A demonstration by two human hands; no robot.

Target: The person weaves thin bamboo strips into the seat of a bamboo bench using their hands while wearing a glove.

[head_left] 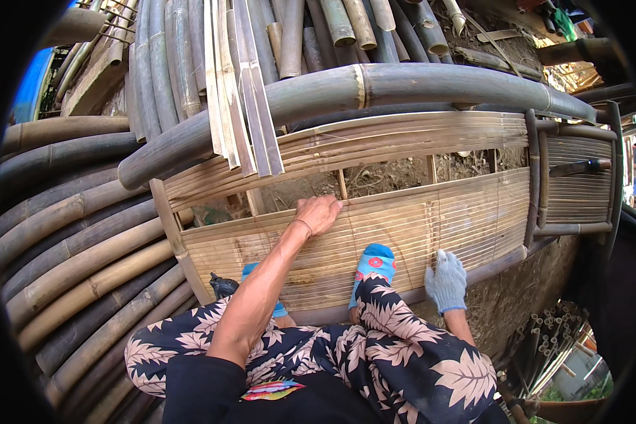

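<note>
A long bamboo slat panel (466, 219) lies across the frame in front of me, its thin strips side by side and tied by fine lines. My bare left hand (318, 215) is closed on the far edge slat (381, 196), fingers curled down at the gap. In a grey knit glove, my right hand (445, 279) rests flat near the panel's near edge, holding nothing. Both my feet, in blue socks (376, 261), are on the slats. Beyond the gap, a second band of slats (403, 138) runs along the frame.
A thick bamboo pole (459, 83) bounds the far side, with loose split strips (251, 92) lying over it. Stacked bamboo poles (85, 205) fill the left. Wooden crossbars (432, 169) span the gap above bare soil. On the right, a tool (579, 167) lies on a slatted section.
</note>
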